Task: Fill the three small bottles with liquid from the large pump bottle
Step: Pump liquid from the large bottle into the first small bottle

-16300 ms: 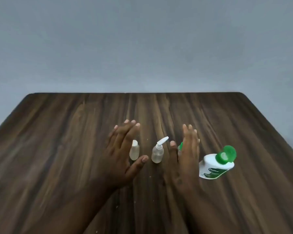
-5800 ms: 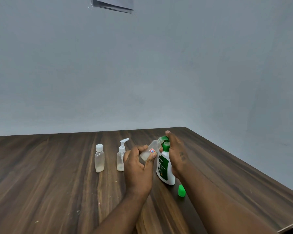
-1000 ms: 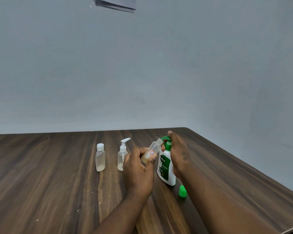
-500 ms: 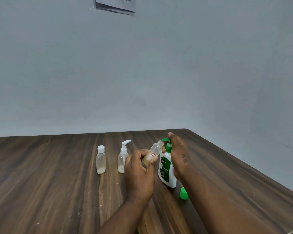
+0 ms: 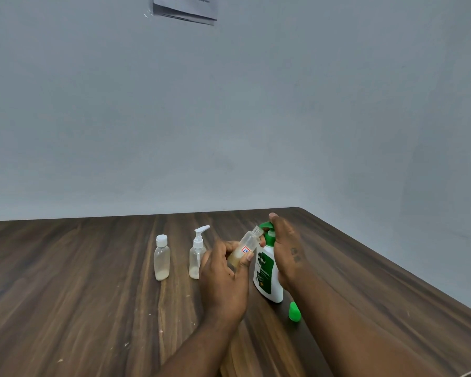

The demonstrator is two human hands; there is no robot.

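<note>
Dark wood table [image 5: 65, 308] against grey wall. Left hand [image 5: 223, 278] closed around tilted open bottle [image 5: 245, 248], mouth at green pump [image 5: 267, 229]. Right hand [image 5: 286, 248] presses down on pump bottle [image 5: 267, 276]. Capped bottle [image 5: 161, 258] and spray bottle [image 5: 197, 253] upright at left. Green cap [image 5: 294, 311] beside pump bottle.

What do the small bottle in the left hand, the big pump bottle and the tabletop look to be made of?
Small bottle: clear, thin plastic by the look; the pale liquid shows through it.
Pump bottle: opaque white glossy plastic, with a green printed label and green pump head.
Tabletop: dark wood-grain surface with a dull sheen, possibly laminate rather than solid wood.
</note>
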